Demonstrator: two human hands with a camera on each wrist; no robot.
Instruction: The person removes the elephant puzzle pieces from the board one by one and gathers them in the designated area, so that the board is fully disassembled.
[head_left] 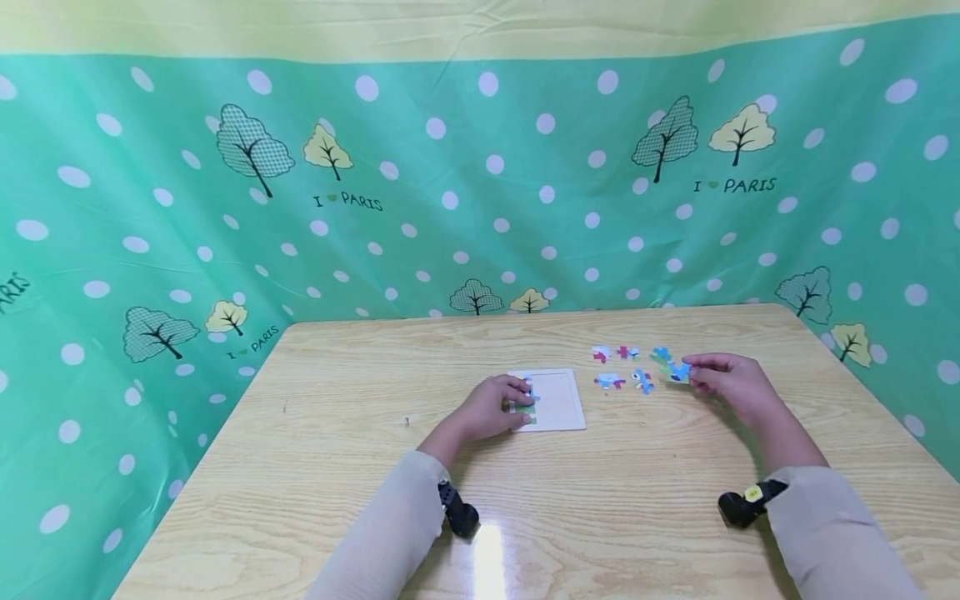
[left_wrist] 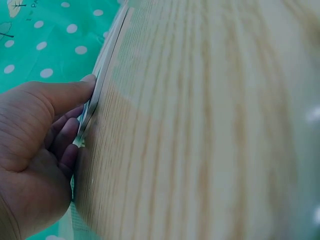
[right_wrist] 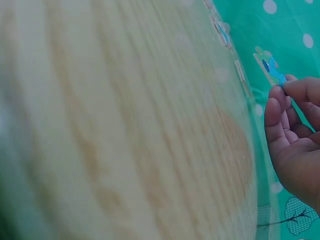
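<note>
A white square puzzle tray (head_left: 558,408) lies on the table, with colourful pieces (head_left: 527,408) set along its left side. My left hand (head_left: 491,406) holds the tray at its left edge, its fingers over part of those pieces. The left wrist view shows the thumb of the left hand (left_wrist: 37,135) on the tray's edge (left_wrist: 106,65), other fingers curled beside it. My right hand (head_left: 731,382) pinches a blue and green puzzle piece (head_left: 678,372) between thumb and fingertips. In the right wrist view the piece (right_wrist: 272,70) sticks out from the right hand (right_wrist: 297,130).
Several loose puzzle pieces lie right of the tray, among them a pink and white one (head_left: 602,354), a light blue one (head_left: 610,381) and a blue one (head_left: 642,381). A small scrap (head_left: 407,422) lies on the wooden table (head_left: 300,467). A green dotted curtain (head_left: 420,208) hangs behind.
</note>
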